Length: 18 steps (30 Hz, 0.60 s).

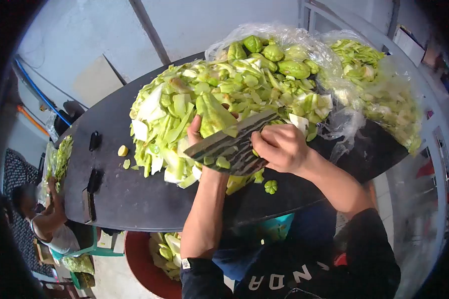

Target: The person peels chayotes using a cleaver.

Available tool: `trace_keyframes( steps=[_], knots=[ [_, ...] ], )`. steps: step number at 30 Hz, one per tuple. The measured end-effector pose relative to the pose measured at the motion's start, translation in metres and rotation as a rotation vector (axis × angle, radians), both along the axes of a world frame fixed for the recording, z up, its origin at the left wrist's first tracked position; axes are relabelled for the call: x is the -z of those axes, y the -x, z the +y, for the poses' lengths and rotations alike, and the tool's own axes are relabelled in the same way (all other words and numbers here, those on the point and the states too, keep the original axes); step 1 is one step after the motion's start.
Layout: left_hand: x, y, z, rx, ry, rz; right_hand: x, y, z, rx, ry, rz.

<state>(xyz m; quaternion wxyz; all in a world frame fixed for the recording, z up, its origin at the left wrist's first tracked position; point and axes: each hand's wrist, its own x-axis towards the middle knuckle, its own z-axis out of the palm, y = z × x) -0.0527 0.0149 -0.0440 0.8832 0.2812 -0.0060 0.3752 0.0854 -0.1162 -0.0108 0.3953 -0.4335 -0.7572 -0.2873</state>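
- Nearest me, a red tub (140,266) stands on the floor below the tabletop (149,212), with pale green pieces in it; I judge it sits there so things can drop straight off the edge.
- A small green nub (271,187) lies loose near that edge, apart from the heap.
- My right hand (283,146) has its fingers curled tight at the right end of the knife (234,141), hiding the handle; such a close grip probably keeps the broad blade from twisting.
- Green slices cling to the blade, likely by their wetness.
- My left hand (195,130) pinches the chayote (210,114), thumb on its left side and fingertips showing on its right; the blade hides the rest. The fruit is held up before the heap, presumably for a clear path to the knife.
- Right behind, a heap (172,112) of peelings and pieces covers the middle of the tabletop.
- Farther back, whole chayotes (293,70) lie by a clear bag (329,55), perhaps grouped to stay within reach.
- Well off to the left, another person (47,222) sits by some greens (60,159).
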Motion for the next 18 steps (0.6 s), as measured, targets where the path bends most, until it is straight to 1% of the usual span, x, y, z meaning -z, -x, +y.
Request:
trace_keyframes(
  steps=[2,4,5,8,9,10,12,13,14,16,18],
  knots=[
    [-0.009,-0.001,-0.01,-0.039,0.019,0.012,0.003,-0.002,0.002,0.0,0.042,0.027],
    [-0.018,-0.005,-0.023,-0.276,0.109,0.102,0.013,-0.016,0.016,0.15,0.114,0.129],
    [-0.024,-0.006,-0.026,-0.257,0.096,0.143,0.015,-0.022,0.021,0.215,0.146,0.169],
    [-0.022,-0.009,-0.025,-0.246,0.052,0.086,0.014,-0.025,0.011,0.207,0.114,0.138],
    [-0.018,-0.008,-0.023,-0.25,0.058,0.085,0.012,-0.022,0.007,0.139,0.073,0.107],
    [-0.013,-0.005,-0.018,-0.188,0.069,0.061,0.004,-0.016,0.0,0.089,0.082,0.047],
    [-0.007,0.0,-0.009,-0.067,0.084,0.02,0.004,-0.004,0.002,0.015,-0.072,-0.022],
    [-0.013,0.001,-0.011,-0.094,0.142,0.035,0.0,0.001,-0.001,0.029,-0.066,-0.066],
    [-0.016,0.001,-0.014,-0.095,0.14,0.039,0.003,0.004,0.0,0.003,-0.075,-0.07],
    [-0.019,0.001,-0.018,-0.161,0.045,0.088,0.004,0.005,0.002,0.015,-0.134,-0.112],
    [-0.018,0.001,-0.017,-0.138,0.046,0.098,0.007,-0.002,0.003,0.036,-0.045,-0.058]
  ],
)
